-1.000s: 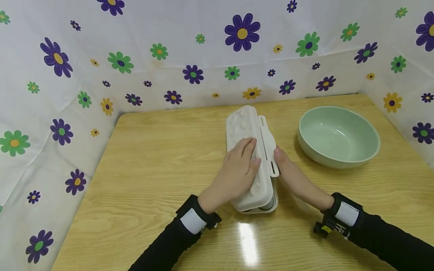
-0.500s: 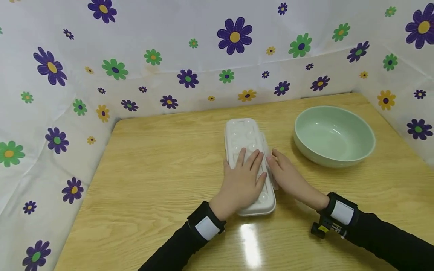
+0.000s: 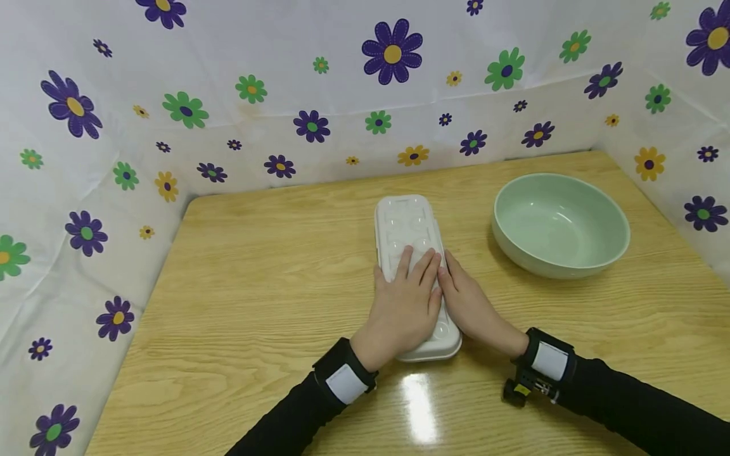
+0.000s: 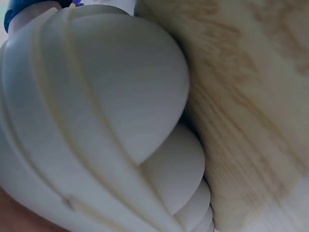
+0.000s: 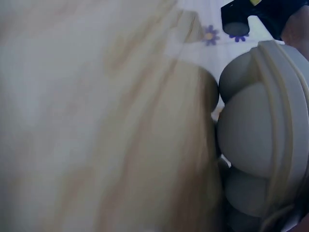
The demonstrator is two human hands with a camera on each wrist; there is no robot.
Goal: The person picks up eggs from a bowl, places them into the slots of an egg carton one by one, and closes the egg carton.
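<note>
A white egg carton [image 3: 406, 221] lies lengthwise on the table with its lid down flat. My left hand [image 3: 402, 310] rests on top of the lid, fingers spread and nearly straight. Against the carton's right long side lies my right hand [image 3: 476, 307], its straight fingers pressing at the edge by the lid seam. The side flap is hidden behind that hand. In the left wrist view the carton's rounded cups [image 4: 145, 92] bulge down along the wood. From the right wrist, the cups [image 5: 246, 130] and the rim above them show at the right.
A pale green bowl [image 3: 561, 228] stands to the right of the carton, near the back right of the wooden table [image 3: 274, 272]. A white cloth [image 3: 256, 38] with printed flowers hangs behind and along both sides.
The lid, earlier tilted with a gap at the near end, has come down flat. The side flap has folded down, and my right hand has moved left against the carton's side.
</note>
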